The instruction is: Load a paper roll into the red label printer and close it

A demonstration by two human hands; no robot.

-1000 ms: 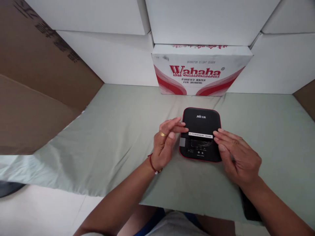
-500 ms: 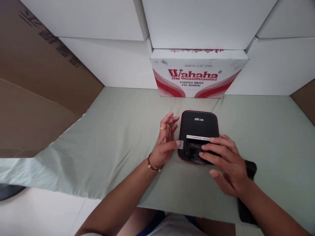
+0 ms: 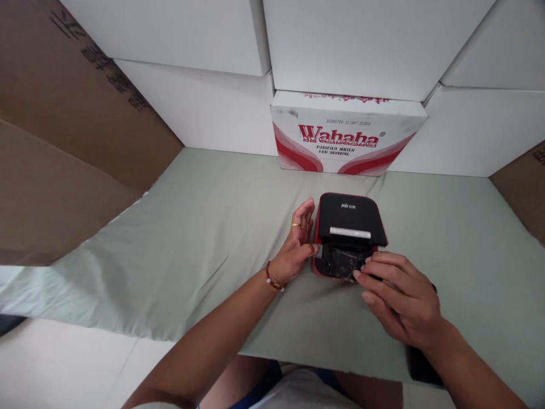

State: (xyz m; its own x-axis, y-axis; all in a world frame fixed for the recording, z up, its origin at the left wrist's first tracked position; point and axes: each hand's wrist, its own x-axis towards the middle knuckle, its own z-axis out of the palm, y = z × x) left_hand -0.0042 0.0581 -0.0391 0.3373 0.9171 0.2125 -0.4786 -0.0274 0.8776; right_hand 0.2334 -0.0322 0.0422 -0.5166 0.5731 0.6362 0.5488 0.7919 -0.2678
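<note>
Plate (image 3: 349, 217) of the device (image 3: 338, 245) now looks tilted, near edge up, where half a second ago it lay flat; right fingers have bunched toward the panel's right side. Device sits on the green cloth (image 3: 221, 227), between the hands, just in front of the Wahaha box (image 3: 349, 139). Step in hand looks like working at the clear film (image 3: 346, 264) over the front panel; next move seems to call for a firm fingertip hold on the film with the device steadied. Left hand (image 3: 299, 247) is loosely open, thumb on the grey tab (image 3: 319, 251) at the left edge. Right hand (image 3: 402, 295) is half open, fingertips at the film, thumb apart; can't tell if it grips. Black item (image 3: 423, 365) lies partly hidden by the right forearm.
</note>
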